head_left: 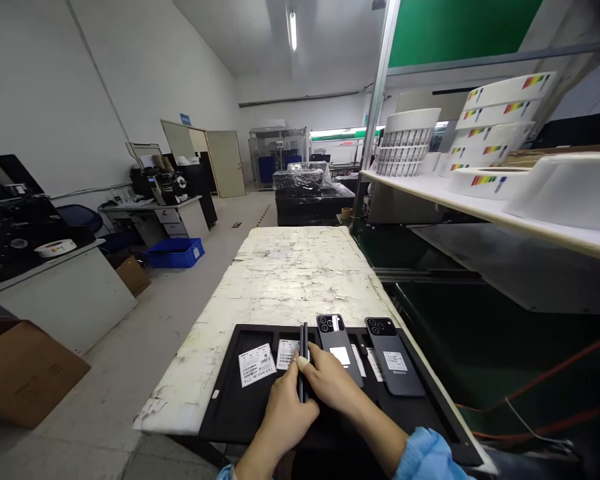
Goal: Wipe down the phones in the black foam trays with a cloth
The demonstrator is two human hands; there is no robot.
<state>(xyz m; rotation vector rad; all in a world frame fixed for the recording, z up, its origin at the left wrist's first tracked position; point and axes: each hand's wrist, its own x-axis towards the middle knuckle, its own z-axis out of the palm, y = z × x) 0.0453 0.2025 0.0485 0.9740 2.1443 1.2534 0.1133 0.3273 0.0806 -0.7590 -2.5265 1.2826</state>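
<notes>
Two thin dark phones [303, 393], seen edge-on and close together, stand between my hands over a black tray [225, 417]. My left hand [286, 408] closes on them from the left, and my right hand [333, 379] grips from the right with its thumb near the left fingers. Just right of my right hand a grey phone [333, 337] lies camera side up with a white label on its back. Farther right lies another grey phone [393, 380], also labelled. Left of my hands are two printed white labels, one larger [257, 365] and one partly covered [286, 353].
The tray lies on a worn, cream-coloured table [300, 267]. To the right, a shelf [445, 197] carries stacked label rolls [500, 120]. A blue bin [175, 253] and cardboard boxes [25, 373] stand on the floor at left. Wrapped black goods [310, 193] stand beyond the table.
</notes>
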